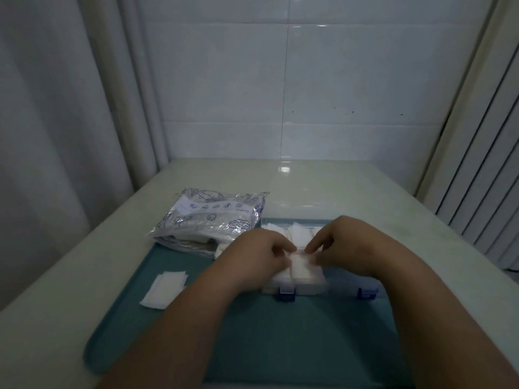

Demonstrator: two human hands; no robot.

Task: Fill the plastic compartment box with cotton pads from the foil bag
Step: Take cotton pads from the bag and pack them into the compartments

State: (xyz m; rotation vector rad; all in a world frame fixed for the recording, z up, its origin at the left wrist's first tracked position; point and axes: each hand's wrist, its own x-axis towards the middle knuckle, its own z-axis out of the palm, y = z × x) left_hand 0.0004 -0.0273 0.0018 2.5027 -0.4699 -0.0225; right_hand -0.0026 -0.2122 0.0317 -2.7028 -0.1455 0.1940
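Note:
The clear plastic compartment box point(341, 289) with blue latches lies on a teal mat, its lid open toward the back. White cotton pads point(300, 272) fill its near compartments and more pads point(297, 230) show at the back. My left hand point(258, 255) and my right hand point(346, 244) meet over the box, fingertips pinching and pressing a pad in a middle compartment. The foil bag point(213, 217), printed with blue drawings, lies to the left of the box with pads showing at its open end.
A small pile of loose pads point(165, 287) lies on the left edge of the teal mat point(280, 346). The mat sits on a pale table point(323, 186) against a tiled wall. A curtain hangs at the left, slatted panels at the right.

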